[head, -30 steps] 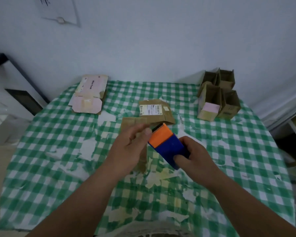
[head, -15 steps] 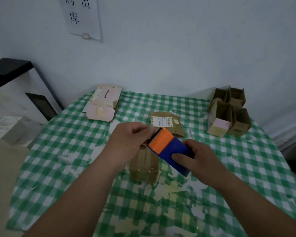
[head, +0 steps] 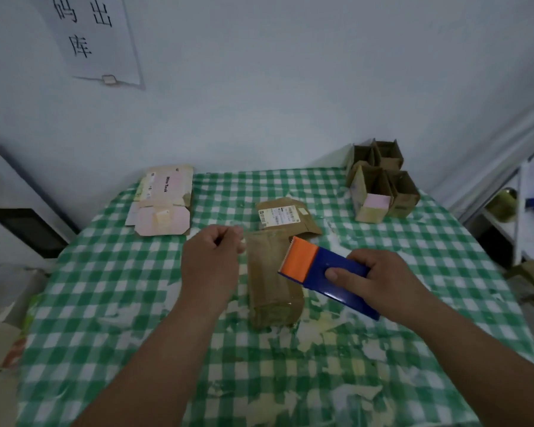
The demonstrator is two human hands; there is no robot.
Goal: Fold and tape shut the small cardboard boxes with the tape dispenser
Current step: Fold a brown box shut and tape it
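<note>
Orange-and-blue tape dispenser [head: 324, 271], brown box [head: 272, 278], green-white checked tablecloth [head: 105, 303].

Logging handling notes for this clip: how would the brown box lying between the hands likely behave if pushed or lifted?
The brown box lies on a long flat face on the checked tablecloth, so it would probably slide, not roll or tip. It looks like thin cardboard, so likely light and easily dented. Its glossy patches suggest tape, perhaps slightly slick.

Brown folded box [head: 272, 275] lies flat beneath orange-and-blue tape dispenser [head: 324, 269]
</note>
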